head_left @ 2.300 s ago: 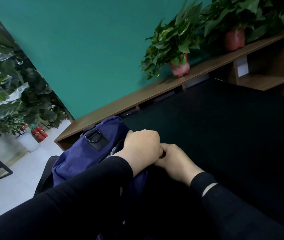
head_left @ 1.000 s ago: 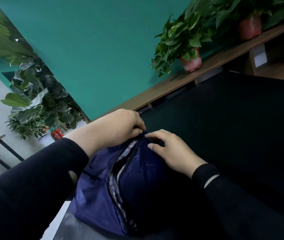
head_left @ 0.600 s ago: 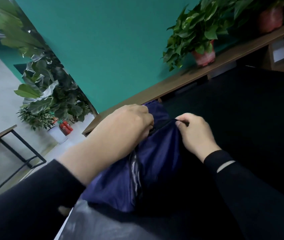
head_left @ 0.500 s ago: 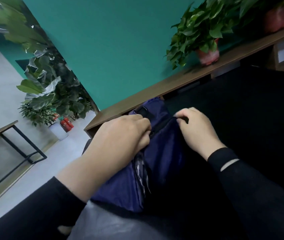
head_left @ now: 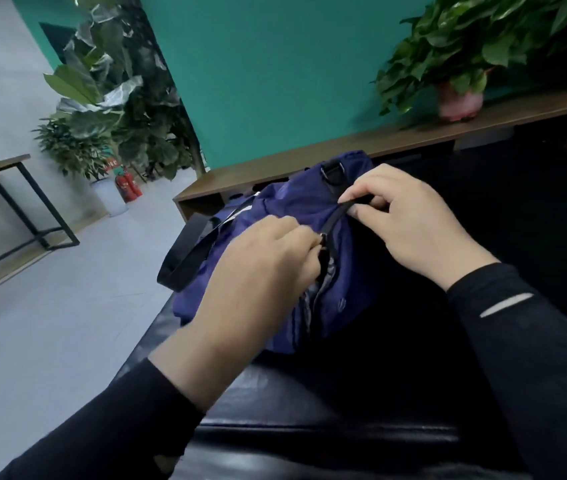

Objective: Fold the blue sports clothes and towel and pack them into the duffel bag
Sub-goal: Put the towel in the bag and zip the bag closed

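Left hand (head_left: 261, 268) grip pinching zip pull (head_left: 323, 239) on blue duffel bag (head_left: 295, 206); right hand (head_left: 410, 223) grip pinching bag's zip edge, on black counter (head_left: 534, 202).

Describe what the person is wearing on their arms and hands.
Both hands, left hand and right hand, are bare: no gloves, rings or watch visible. Each arm has a long black sleeve reaching the wrist. The right sleeve carries a short pale stripe near the cuff.
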Available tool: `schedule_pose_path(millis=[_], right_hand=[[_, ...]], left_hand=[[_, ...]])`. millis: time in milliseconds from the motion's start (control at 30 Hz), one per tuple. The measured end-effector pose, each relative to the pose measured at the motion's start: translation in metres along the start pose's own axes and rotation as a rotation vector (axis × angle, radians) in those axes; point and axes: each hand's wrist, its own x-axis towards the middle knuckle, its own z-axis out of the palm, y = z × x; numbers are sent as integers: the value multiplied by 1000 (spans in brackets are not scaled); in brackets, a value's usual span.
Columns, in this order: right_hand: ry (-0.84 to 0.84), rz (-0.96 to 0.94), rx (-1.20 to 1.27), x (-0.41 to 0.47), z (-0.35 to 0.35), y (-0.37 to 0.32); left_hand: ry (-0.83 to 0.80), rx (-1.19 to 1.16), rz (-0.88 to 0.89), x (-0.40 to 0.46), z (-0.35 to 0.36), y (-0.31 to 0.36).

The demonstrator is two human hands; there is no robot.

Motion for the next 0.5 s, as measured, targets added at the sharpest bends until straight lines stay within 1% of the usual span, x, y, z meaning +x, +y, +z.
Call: schedule_pose_path(millis=[100, 233, 333, 400, 467, 500], right_hand=[[64, 63, 18, 0, 6, 0], [145, 128, -66, 3, 15, -6], [165, 168, -58, 0, 20, -10], [158, 169, -42, -2, 22, -10], [156, 165, -44, -3, 20, -13], [178, 148, -63, -6, 18, -18]], left_hand=[[5, -71, -50, -51, 9, 3], [-39, -161, -33, -107, 31, 16], [-71, -209, -44, -126, 41, 27], [-78, -300, -55, -128, 42, 21], [-52, -399, -117, -129, 38, 9], [-12, -423, -191, -129, 36, 0]])
